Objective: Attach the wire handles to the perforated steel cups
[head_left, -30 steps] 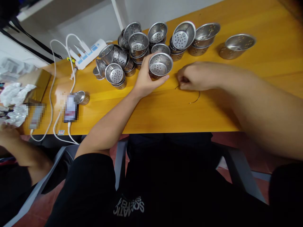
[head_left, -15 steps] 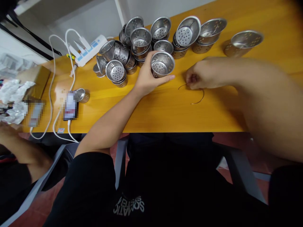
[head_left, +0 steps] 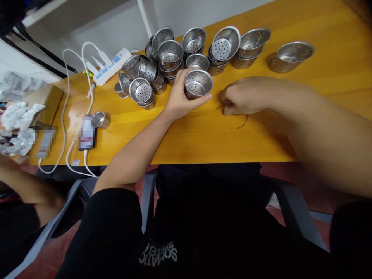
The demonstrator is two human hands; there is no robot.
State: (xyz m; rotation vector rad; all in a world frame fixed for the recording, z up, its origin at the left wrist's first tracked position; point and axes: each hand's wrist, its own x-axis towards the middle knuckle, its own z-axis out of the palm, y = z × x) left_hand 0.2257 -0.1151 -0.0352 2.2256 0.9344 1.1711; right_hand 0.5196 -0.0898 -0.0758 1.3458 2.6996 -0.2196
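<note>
My left hand [head_left: 180, 99] is wrapped round a small perforated steel cup [head_left: 198, 82] that stands on the yellow table [head_left: 180, 131]. My right hand [head_left: 242, 95] rests on the table just to the right of it, fingers pinched on a thin curved wire [head_left: 240, 124] that lies on the wood. Behind the cup is a pile of several similar steel cups [head_left: 162, 54], some stacked, some tipped on their sides.
A wider steel bowl [head_left: 290, 56] stands alone at the right. A white power strip [head_left: 109, 64] with cables, a phone [head_left: 86, 133], a small steel lid [head_left: 101, 120] and crumpled plastic [head_left: 17, 120] lie at the left. Another person's arm [head_left: 26, 186] is at the lower left.
My right hand has shifted slightly left along the wire, closer to the cup. My left hand stays on the cup.
</note>
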